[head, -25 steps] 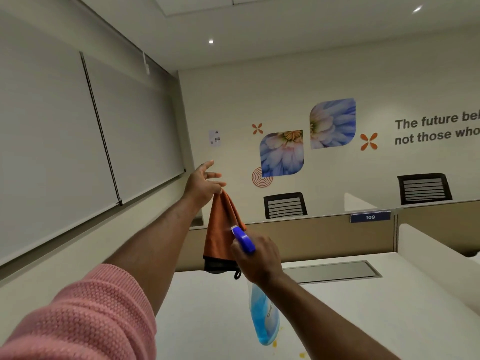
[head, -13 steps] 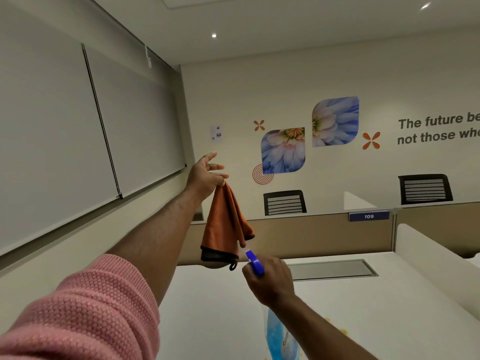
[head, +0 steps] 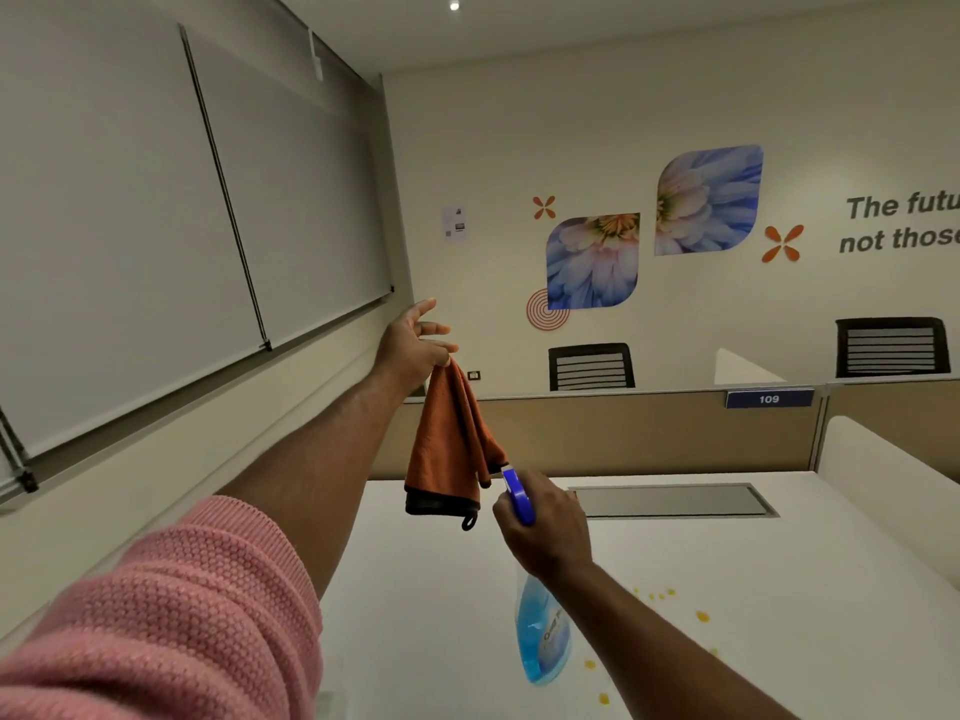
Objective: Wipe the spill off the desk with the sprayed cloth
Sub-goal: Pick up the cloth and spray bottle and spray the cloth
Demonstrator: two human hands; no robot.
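Cloth dangling in midair from the left hand, pinched at one corner between fingertips, well above the desk. Right hand wrapping tight around the spray bottle, nozzle aiming at the fabric. Risking mist overshooting onto the wall, or that light pinch slipping; yellow spill sitting untouched at lower right
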